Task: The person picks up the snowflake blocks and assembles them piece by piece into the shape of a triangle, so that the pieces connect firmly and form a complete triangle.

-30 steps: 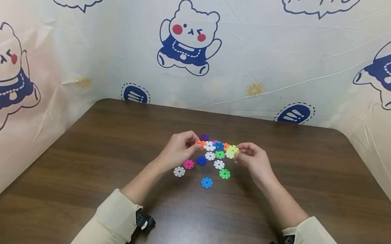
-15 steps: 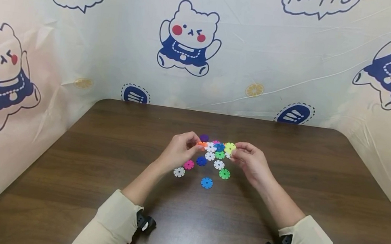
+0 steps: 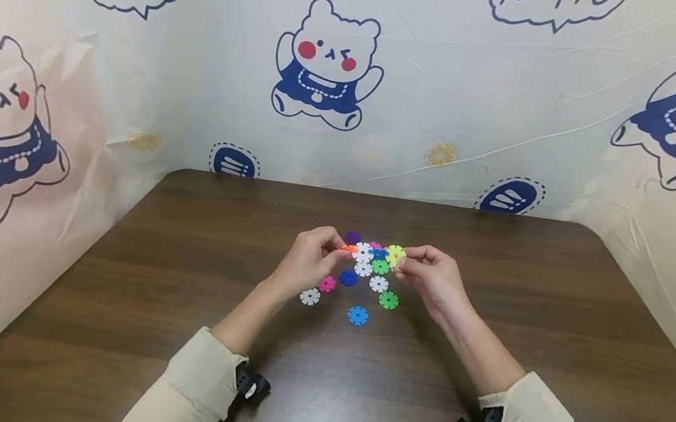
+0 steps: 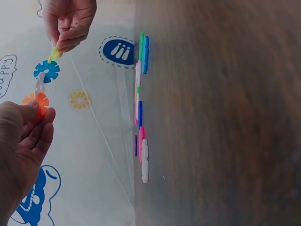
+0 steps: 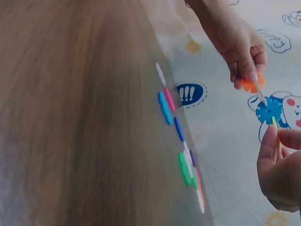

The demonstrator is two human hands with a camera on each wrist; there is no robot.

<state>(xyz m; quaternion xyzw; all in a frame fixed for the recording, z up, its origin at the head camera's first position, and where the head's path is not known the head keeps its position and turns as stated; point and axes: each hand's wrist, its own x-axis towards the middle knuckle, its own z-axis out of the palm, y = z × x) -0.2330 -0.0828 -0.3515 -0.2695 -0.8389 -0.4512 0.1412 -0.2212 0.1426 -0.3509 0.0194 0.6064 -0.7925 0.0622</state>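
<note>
In the head view my left hand (image 3: 307, 258) pinches an orange notched plastic disc (image 4: 43, 100) between thumb and fingers. A white disc (image 4: 40, 84) is slotted into its edge, and a blue disc (image 4: 52, 71) follows at the other end of this short chain. My right hand (image 3: 438, 281) pinches a yellow disc (image 3: 395, 254). In both wrist views its edge meets the rim of the blue disc; how deep the slots engage is too small to tell. Both hands hold these pieces above the tabletop.
Several loose discs lie flat on the brown table (image 3: 171, 331), among them a light blue one (image 3: 357, 315), a green one (image 3: 388, 300), a pink one (image 3: 326, 283) and a white one (image 3: 310, 297). A printed curtain (image 3: 423, 88) hangs behind the table.
My right hand has moved slightly left, bringing the yellow disc up against the blue one. The left hand with its chain has stayed nearly still.
</note>
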